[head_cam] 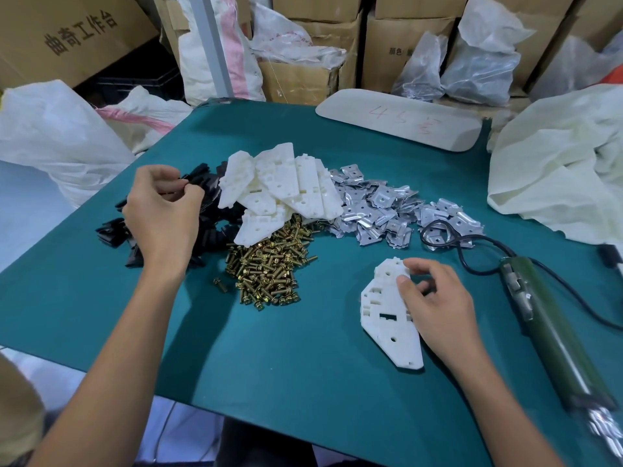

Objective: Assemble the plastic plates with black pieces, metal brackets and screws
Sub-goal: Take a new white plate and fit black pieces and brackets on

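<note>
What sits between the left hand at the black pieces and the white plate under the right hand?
The pile of brass screws lies on the mat directly between the left hand, which pinches a black piece, and the plate held by the right hand. It is low, so lifting over it should clear.

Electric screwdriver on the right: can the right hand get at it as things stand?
Probably yes. The electric screwdriver lies on the green mat just right of the right hand, with nothing between them. That hand first has to let go of the white plastic plate it holds.
</note>
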